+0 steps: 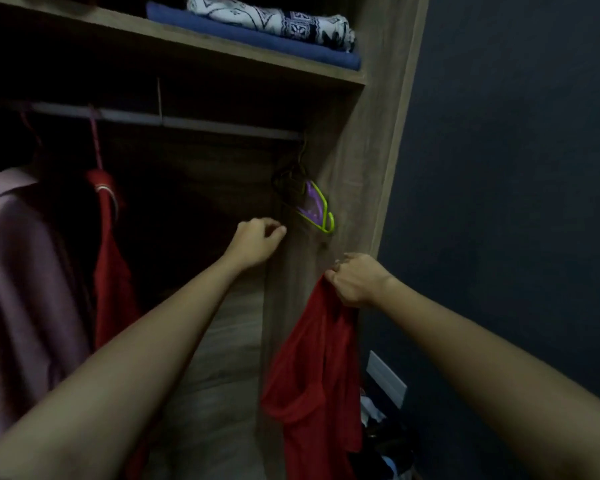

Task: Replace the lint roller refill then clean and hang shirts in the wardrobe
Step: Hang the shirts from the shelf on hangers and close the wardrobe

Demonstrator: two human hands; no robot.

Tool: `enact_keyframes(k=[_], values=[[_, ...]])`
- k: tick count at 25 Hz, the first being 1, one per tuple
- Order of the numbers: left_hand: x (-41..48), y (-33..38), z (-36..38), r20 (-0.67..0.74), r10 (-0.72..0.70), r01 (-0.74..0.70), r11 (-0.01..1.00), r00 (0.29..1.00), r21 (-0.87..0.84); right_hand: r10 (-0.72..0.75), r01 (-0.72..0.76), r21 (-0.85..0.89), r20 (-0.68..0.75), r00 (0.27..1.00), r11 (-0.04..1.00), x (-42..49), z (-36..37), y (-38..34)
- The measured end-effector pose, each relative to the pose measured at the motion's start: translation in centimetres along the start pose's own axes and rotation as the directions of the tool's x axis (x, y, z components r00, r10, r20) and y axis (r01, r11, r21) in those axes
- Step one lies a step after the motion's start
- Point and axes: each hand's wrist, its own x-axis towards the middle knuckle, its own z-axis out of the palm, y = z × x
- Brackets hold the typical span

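Up top, a patterned white cloth (274, 20) is lying on a folded blue cloth (284, 50); rightward, a white plate (386, 379) is sitting on the dark blue wall (516, 168), above clutter (385, 441).

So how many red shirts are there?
2. One red shirt hangs on the rail at left; the right hand grips the other shirt. More may hide in the dark.

a limp red shirt (309, 375) dangles from the right hand (355, 280), against the wardrobe side panel (340, 150).
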Motion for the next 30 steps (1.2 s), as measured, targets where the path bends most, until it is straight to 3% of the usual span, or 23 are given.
enact_keyframes(k=[5,10,17,20,22,26,30], values=[[7.2,4.2,4.2,-0.050,-0.133,0.121,0.974,0.990,-0.193,-0.039,0.039,-0.001,-0.061,0.997,0.999,0.5,1.8,0.6],[11.6,5.8,6.1,0.030,-0.339,0.325,0.865,0.940,-0.383,-0.041,0.041,-0.002,-0.090,0.995,0.999,0.8,2.2,0.6],[12.6,4.1,5.9,-0.015,-0.337,0.273,0.788,0.941,-0.551,-0.027,0.030,0.023,-0.127,0.991,0.999,1.0,1.7,0.6],[13.9,-0.6,8.2,0.004,-0.435,0.346,0.712,0.900,-0.611,-0.003,0.007,0.041,-0.113,0.994,0.999,0.9,1.1,0.4],[10.1,-0.5,6.7,-0.030,-0.519,0.386,0.672,0.854,-0.632,0.006,-0.001,0.057,-0.095,0.995,0.998,0.8,0.7,0.2],[-1.1,1.2,2.5,-0.162,-0.613,0.422,0.688,0.773,-0.590,0.062,-0.055,0.116,-0.057,0.996,0.992,0.8,0.2,0.0],[-11.3,-1.7,0.5,-0.298,-0.572,0.351,0.757,0.764,-0.552,0.135,-0.150,0.333,0.069,0.988,0.931,0.6,-0.6,-2.0]])
